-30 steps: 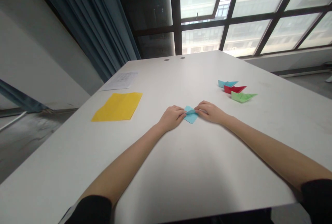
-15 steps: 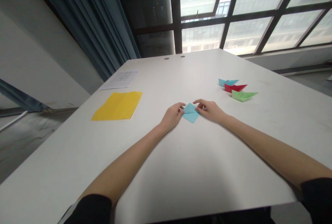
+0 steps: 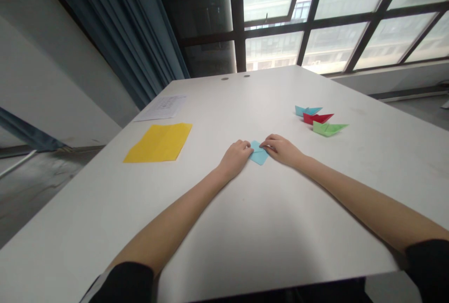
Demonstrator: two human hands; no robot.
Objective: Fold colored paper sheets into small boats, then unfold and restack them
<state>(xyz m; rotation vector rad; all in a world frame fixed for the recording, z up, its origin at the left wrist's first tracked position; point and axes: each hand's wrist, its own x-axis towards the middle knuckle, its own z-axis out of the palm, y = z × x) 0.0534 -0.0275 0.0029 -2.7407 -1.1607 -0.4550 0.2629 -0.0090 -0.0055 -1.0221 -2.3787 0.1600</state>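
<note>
A small folded light-blue paper lies on the white table between my hands. My left hand has its fingers curled and pinches the paper's left edge. My right hand presses closed fingertips on the paper's right edge. Both forearms stretch across the table toward it.
A yellow sheet lies flat to the left, with a white printed sheet beyond it. Three folded paper boats, teal, red and green, sit to the right rear. Windows and a dark curtain stand behind the table.
Half a second ago both hands' fingers were lifted and spread over the paper; now they are closed down on its edges again.
</note>
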